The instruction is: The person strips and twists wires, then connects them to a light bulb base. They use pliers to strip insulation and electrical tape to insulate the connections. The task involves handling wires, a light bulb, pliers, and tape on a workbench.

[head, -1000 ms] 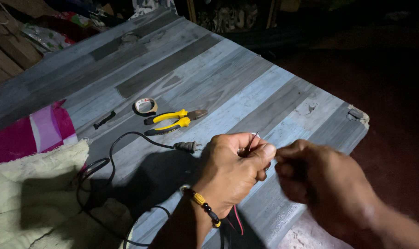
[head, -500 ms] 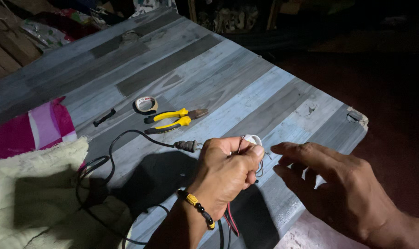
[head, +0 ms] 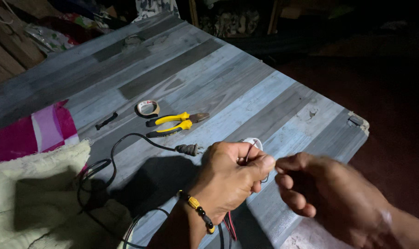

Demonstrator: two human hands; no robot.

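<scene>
My left hand [head: 235,177] is closed around a small white round fitting [head: 253,143] with thin wires; red and black wires [head: 228,227] hang below the wrist, which wears a bead bracelet. My right hand [head: 322,196] is pinched at a thin wire end right beside my left thumb tip. Both hands hover above the near right part of a grey plank-pattern table [head: 246,92].
Yellow-handled pliers [head: 175,124] lie at mid table with a small tape roll [head: 147,108] beside them. A black cord with a plug [head: 187,149] loops leftward. A small black piece [head: 106,121] lies further left. Pink and cream cloths [head: 34,184] cover the left edge.
My right hand, open and spread half a second ago, has closed into a pinch against my left thumb. My left hand has stayed over the fitting.
</scene>
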